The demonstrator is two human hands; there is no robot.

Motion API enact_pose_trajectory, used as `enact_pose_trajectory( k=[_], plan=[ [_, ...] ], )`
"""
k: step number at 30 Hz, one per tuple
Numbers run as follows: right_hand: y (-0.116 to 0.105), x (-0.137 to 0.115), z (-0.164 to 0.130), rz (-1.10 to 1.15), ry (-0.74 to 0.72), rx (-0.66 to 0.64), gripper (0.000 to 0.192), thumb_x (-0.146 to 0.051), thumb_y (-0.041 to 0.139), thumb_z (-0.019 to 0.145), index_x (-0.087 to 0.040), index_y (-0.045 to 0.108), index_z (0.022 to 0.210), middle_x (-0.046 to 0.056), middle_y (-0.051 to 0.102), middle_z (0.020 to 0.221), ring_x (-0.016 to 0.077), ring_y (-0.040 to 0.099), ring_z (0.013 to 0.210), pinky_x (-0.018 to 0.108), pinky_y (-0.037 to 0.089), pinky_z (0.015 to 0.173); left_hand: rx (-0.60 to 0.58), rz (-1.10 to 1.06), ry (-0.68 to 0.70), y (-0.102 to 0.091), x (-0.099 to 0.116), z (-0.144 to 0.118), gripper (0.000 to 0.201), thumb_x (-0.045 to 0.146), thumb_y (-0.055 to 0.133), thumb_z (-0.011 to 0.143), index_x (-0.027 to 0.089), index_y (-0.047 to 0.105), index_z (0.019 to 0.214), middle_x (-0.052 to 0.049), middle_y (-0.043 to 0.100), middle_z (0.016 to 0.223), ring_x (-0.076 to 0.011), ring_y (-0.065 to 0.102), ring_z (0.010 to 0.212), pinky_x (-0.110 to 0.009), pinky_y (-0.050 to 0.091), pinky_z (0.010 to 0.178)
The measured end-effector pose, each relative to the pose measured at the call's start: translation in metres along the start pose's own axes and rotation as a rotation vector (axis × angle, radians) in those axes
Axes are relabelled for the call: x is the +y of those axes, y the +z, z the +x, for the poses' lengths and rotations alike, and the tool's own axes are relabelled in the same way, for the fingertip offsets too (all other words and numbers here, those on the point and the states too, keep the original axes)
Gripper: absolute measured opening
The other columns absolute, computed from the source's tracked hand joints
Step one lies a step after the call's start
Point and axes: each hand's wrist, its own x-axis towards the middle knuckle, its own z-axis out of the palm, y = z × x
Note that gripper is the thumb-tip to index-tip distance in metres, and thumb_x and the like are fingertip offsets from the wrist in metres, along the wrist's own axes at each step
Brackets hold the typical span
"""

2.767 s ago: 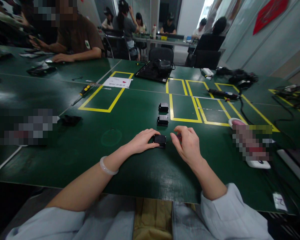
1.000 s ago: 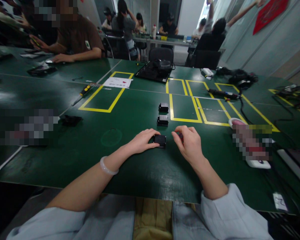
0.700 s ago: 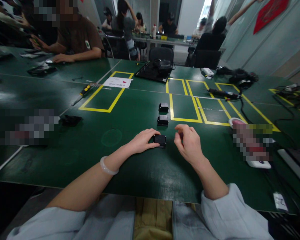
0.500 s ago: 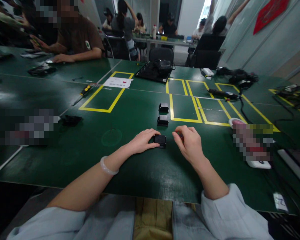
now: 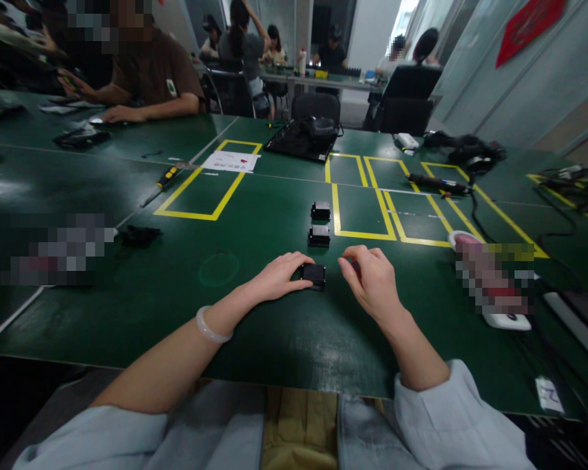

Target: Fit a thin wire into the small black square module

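My left hand (image 5: 283,277) rests on the green table with thumb and fingers closed round the left side of a small black box-shaped part (image 5: 314,275). To its right, my right hand (image 5: 371,281) hovers a short way off, thumb and index finger bent toward each other in a loose pinch. Whatever lies between those fingers, if anything, is hidden or too small to make out. Beyond my hands, two similar black parts stand in a row, a nearer black part (image 5: 319,235) and a farther black part (image 5: 321,210).
Yellow tape outlines (image 5: 215,217) mark the table (image 5: 274,346). A screwdriver (image 5: 164,183) and a paper sheet (image 5: 231,161) lie to the left. On the right are a black cylindrical tool (image 5: 438,184) with a cable and a white device (image 5: 507,321). A co-worker (image 5: 157,72) sits across at the left.
Both my hands and the black parts stay practically where they were. In the background at the right, a person's raised arms have come down.
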Motion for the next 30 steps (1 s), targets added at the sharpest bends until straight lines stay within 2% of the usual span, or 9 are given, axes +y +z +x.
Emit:
enact_pose_trajectory(
  k=[3, 8, 12, 18, 22, 25, 30],
  plan=[
    [0.0007, 0.0010, 0.0001, -0.008, -0.003, 0.007, 0.008, -0.024, 0.047, 0.094, -0.021, 0.054, 0.092, 0.001, 0.063, 0.072, 0.0146, 0.052, 0.062, 0.030, 0.041, 0.067, -0.004, 0.002, -0.004, -0.0003, 0.0001, 0.0000, 0.039, 0.044, 0.061, 0.089, 0.022, 0.055, 0.120, -0.007, 0.061, 0.111, -0.0246, 0.057, 0.102, -0.036, 0.045, 0.088],
    [0.0022, -0.0011, 0.0001, -0.005, -0.012, 0.054, 0.015, -0.015, 0.044, 0.090, -0.019, 0.053, 0.102, 0.002, 0.064, 0.078, 0.0156, 0.054, 0.064, 0.031, 0.042, 0.066, -0.003, -0.005, -0.005, -0.0014, 0.0013, -0.0002, 0.038, 0.044, 0.061, 0.089, 0.022, 0.055, 0.120, -0.007, 0.061, 0.111, -0.0247, 0.057, 0.103, -0.036, 0.045, 0.088],
    [0.0016, -0.0013, -0.0007, -0.009, -0.002, 0.019, 0.015, -0.018, 0.046, 0.089, -0.020, 0.053, 0.102, 0.002, 0.063, 0.077, 0.0164, 0.054, 0.066, 0.031, 0.042, 0.068, -0.003, -0.008, -0.002, -0.0014, 0.0027, -0.0001, 0.038, 0.044, 0.060, 0.089, 0.021, 0.055, 0.119, -0.008, 0.061, 0.112, -0.0246, 0.057, 0.104, -0.036, 0.045, 0.088],
    [0.0018, 0.0013, -0.0013, 0.007, -0.007, 0.015, 0.006, -0.025, 0.049, 0.093, -0.021, 0.054, 0.094, 0.001, 0.063, 0.074, 0.0145, 0.053, 0.062, 0.030, 0.041, 0.066, -0.006, 0.004, -0.002, -0.0006, 0.0022, 0.0007, 0.039, 0.044, 0.061, 0.089, 0.021, 0.054, 0.120, -0.008, 0.061, 0.111, -0.0244, 0.057, 0.103, -0.036, 0.045, 0.088],
    [0.0037, -0.0003, -0.0013, -0.001, -0.022, 0.050, 0.012, -0.018, 0.045, 0.092, -0.020, 0.052, 0.102, 0.003, 0.064, 0.080, 0.0157, 0.055, 0.066, 0.030, 0.042, 0.066, -0.005, -0.002, 0.005, -0.0008, 0.0021, 0.0008, 0.038, 0.044, 0.060, 0.090, 0.021, 0.055, 0.119, -0.007, 0.061, 0.113, -0.0244, 0.057, 0.103, -0.036, 0.044, 0.088],
    [0.0034, -0.0022, -0.0014, 0.005, -0.022, 0.056, 0.016, -0.016, 0.044, 0.089, -0.020, 0.050, 0.104, 0.002, 0.062, 0.077, 0.0166, 0.054, 0.065, 0.031, 0.043, 0.066, -0.004, -0.003, 0.005, -0.0010, 0.0024, 0.0006, 0.038, 0.044, 0.060, 0.090, 0.021, 0.055, 0.119, -0.007, 0.061, 0.113, -0.0246, 0.057, 0.103, -0.036, 0.045, 0.088],
    [0.0010, -0.0017, -0.0019, 0.016, 0.007, 0.002, 0.007, -0.024, 0.047, 0.092, -0.022, 0.052, 0.097, 0.001, 0.061, 0.074, 0.0159, 0.054, 0.065, 0.032, 0.042, 0.067, -0.002, -0.005, 0.005, -0.0003, 0.0020, 0.0005, 0.038, 0.045, 0.059, 0.090, 0.021, 0.055, 0.119, -0.007, 0.061, 0.112, -0.0248, 0.057, 0.103, -0.036, 0.045, 0.087]
  ],
)
